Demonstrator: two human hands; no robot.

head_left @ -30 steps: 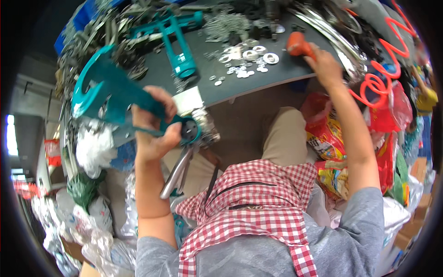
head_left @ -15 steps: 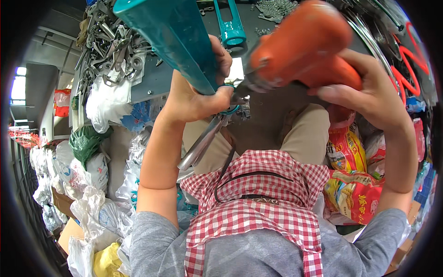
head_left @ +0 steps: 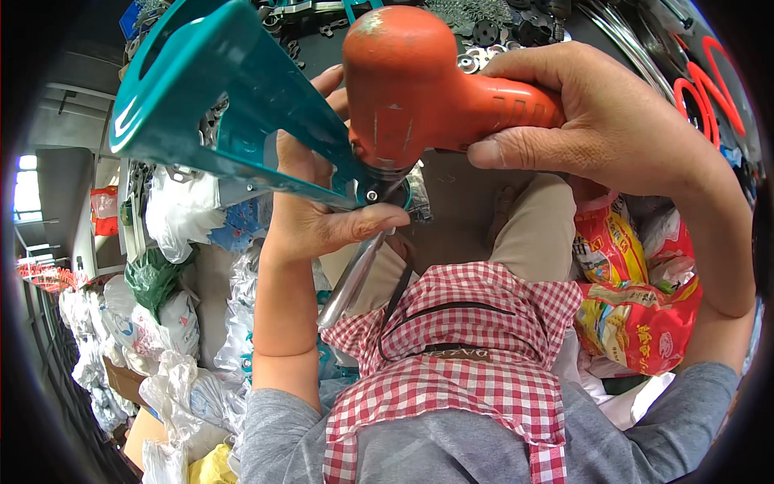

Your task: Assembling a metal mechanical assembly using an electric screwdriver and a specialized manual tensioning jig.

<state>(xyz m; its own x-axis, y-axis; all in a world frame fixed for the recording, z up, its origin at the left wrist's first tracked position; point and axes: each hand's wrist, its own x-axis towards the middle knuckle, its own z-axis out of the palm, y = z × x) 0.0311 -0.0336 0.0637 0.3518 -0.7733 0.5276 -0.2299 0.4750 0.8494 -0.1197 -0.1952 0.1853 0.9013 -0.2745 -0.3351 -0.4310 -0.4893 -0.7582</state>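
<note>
My left hand is wrapped round the narrow end of a glossy teal tapered frame, which has a long cutout. Its wide end tilts up to the left. A shiny metal handle hangs below that narrow end, and a small screw head shows in the teal joint. My right hand grips an orange power screwdriver by its handle. The driver's nose points down at the joint beside my left fingers. Its bit tip and the exact contact are hidden.
Behind the hands, a dark bench carries small metal parts, a heap of wire-like hardware and long metal rods. A red coiled hose hangs at the right. White plastic bags and red-yellow sacks lie around my legs.
The orange screwdriver has swung left and turned nose-down over the joint. The teal frame has rotated, its wide end moving left and its cutout now showing. Both hands keep their holds.
</note>
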